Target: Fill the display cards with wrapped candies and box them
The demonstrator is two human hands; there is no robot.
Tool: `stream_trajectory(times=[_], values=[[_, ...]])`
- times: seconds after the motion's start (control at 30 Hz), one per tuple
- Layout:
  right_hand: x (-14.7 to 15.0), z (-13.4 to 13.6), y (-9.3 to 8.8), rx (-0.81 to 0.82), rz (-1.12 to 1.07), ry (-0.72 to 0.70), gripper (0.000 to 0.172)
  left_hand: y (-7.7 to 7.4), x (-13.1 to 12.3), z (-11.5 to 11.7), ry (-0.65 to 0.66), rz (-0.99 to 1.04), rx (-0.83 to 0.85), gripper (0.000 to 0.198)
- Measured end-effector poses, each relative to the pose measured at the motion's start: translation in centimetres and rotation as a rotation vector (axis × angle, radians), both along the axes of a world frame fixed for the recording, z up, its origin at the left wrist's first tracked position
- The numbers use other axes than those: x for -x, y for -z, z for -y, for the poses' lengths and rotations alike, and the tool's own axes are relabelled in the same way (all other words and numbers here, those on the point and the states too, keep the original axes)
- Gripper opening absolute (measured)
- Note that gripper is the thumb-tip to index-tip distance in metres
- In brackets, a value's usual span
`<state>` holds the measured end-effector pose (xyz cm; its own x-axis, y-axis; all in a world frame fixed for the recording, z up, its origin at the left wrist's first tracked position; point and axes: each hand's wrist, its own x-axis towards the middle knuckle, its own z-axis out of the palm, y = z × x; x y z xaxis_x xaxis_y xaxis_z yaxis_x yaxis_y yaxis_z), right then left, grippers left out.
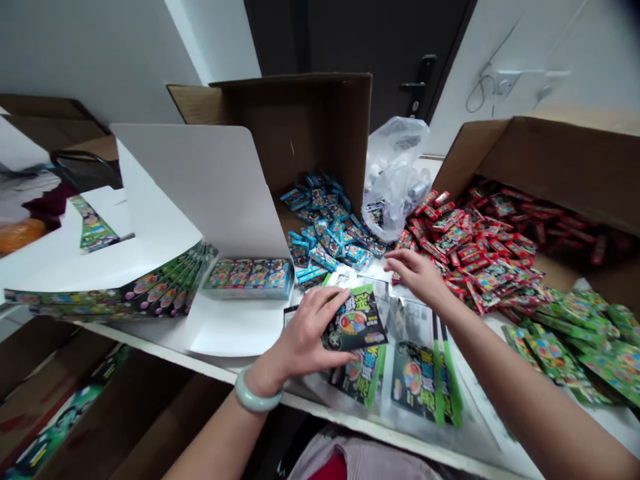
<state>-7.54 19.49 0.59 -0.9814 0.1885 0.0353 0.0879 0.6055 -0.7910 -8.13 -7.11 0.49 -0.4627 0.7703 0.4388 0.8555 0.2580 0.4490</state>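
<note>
The left hand (305, 330) rests on a glossy green-and-black packet (355, 327), which lies directly under its fingers (335, 308); these are held together and curved over the packet's upper face. A pale green bangle (257, 393) circles the left wrist. The right hand (417, 277) sits just beyond those fingers, its own digits slightly spread above a clear plastic sheet (370, 273); contact with the sheet cannot be confirmed. Below the left fingers lie further foil packets (415, 383) with green edges. Beyond the right fingers, loose red packets (475, 247) are heaped in an open cardboard box (550, 167), and green packets (565, 347) lie in a pile to their right. Ahead of the left fingers, blue packets (325, 227) fill a second cardboard box (300, 113), with a crumpled plastic bag (395, 180) standing between the two boxes. To the left of those fingers, an open white card box (200, 193) stands behind a tray of small packets (247, 278). The packet under the left hand carries a multicoloured wheel; its lettering is too blurred to read.
</note>
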Motion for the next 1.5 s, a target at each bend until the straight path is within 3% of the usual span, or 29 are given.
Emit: stream_trajectory(times=[0.07,0.17,0.23,0.3,0.4,0.53,0.63,0.7,0.77,0.87,0.93,1.0,1.1,1.2,1.3,1.43,1.5], values=[[5.4,0.6,1.6,-0.056,0.079,0.033,0.025,-0.3,0.0,0.2,0.011,0.002,0.002,0.098],[11.4,1.9,3.5,-0.080,0.160,0.072,0.033,-0.5,0.0,0.5,0.007,0.009,0.028,0.098],[13.3,1.9,4.2,-0.059,0.210,0.100,0.033,-0.4,0.3,0.8,-0.008,0.006,0.039,0.097],[13.3,0.8,4.3,-0.010,0.232,0.122,0.028,-0.3,0.7,1.4,-0.029,-0.001,0.033,0.095],[10.4,-1.6,3.5,0.121,0.221,0.112,0.028,-0.2,1.6,2.2,-0.058,0.004,0.011,0.092],[3.2,-3.8,1.5,0.325,0.170,0.039,0.037,0.0,2.3,2.4,-0.068,-0.006,-0.001,0.088],[-2.1,-4.9,0.0,0.409,0.118,-0.067,0.035,0.0,2.3,2.0,-0.081,-0.031,0.026,0.086],[-4.5,-5.6,-0.7,0.299,0.165,-0.228,0.031,0.0,2.0,1.5,-0.064,-0.057,0.055,0.087],[-6.0,-6.2,-0.9,0.082,0.254,-0.342,0.034,0.1,1.6,0.8,-0.027,-0.077,0.080,0.087],[-7.4,-6.0,-0.1,-0.266,0.226,-0.207,0.049,0.3,0.8,-0.1,0.018,-0.070,0.108,0.087],[-8.4,-5.2,1.0,-0.427,0.117,-0.074,0.046,0.5,0.4,-0.5,0.027,-0.065,0.129,0.087],[-9.5,-4.1,2.2,-0.496,0.035,-0.045,0.049,0.7,0.0,-0.6,0.032,-0.071,0.142,0.087],[-11.0,-2.3,4.0,-0.540,0.004,-0.040,0.071,0.8,-0.4,-0.9,0.052,-0.073,0.162,0.088],[-11.8,-1.7,4.2,-0.491,-0.038,0.058,0.063,0.5,-0.7,-1.3,0.069,-0.066,0.190,0.089],[-12.8,-2.4,1.9,-0.355,-0.228,0.049,0.055,0.1,-0.9,-1.6,0.064,-0.075,0.187,0.090],[-14.3,-3.1,-2.9,-0.366,-0.267,-0.381,0.057,-0.2,-1.0,-1.9,0.124,-0.071,0.156,0.095],[-14.5,-3.1,-4.6,-0.415,-0.205,-0.504,0.060,-0.2,-1.1,-2.1,0.169,-0.066,0.148,0.095]])
